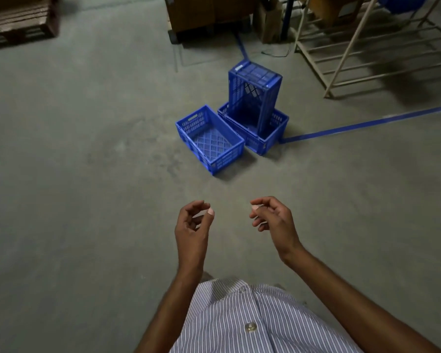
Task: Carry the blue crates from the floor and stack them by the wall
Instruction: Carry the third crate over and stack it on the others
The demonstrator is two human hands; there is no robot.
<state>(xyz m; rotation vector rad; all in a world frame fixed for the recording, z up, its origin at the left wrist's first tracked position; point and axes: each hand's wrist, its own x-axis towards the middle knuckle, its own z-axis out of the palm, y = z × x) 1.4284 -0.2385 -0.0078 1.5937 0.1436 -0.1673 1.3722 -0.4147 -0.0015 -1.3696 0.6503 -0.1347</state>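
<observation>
Well, we've got our left hand (pixel 192 221) and right hand (pixel 274 217) loosely curled and empty, one blue crate (pixel 211 141) alone on the floor (pixel 87 174) ahead, an upended crate (pixel 252 98) standing in a third crate (pixel 275 133) just beside it, so seemingly all the carrying remains.

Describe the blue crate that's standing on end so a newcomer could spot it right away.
Follow the blue tape line across the concrete floor to the three blue crates at its end. The upright crate stands on its end inside the right-hand flat crate. It alone is tipped up, taller than both neighbours.
</observation>
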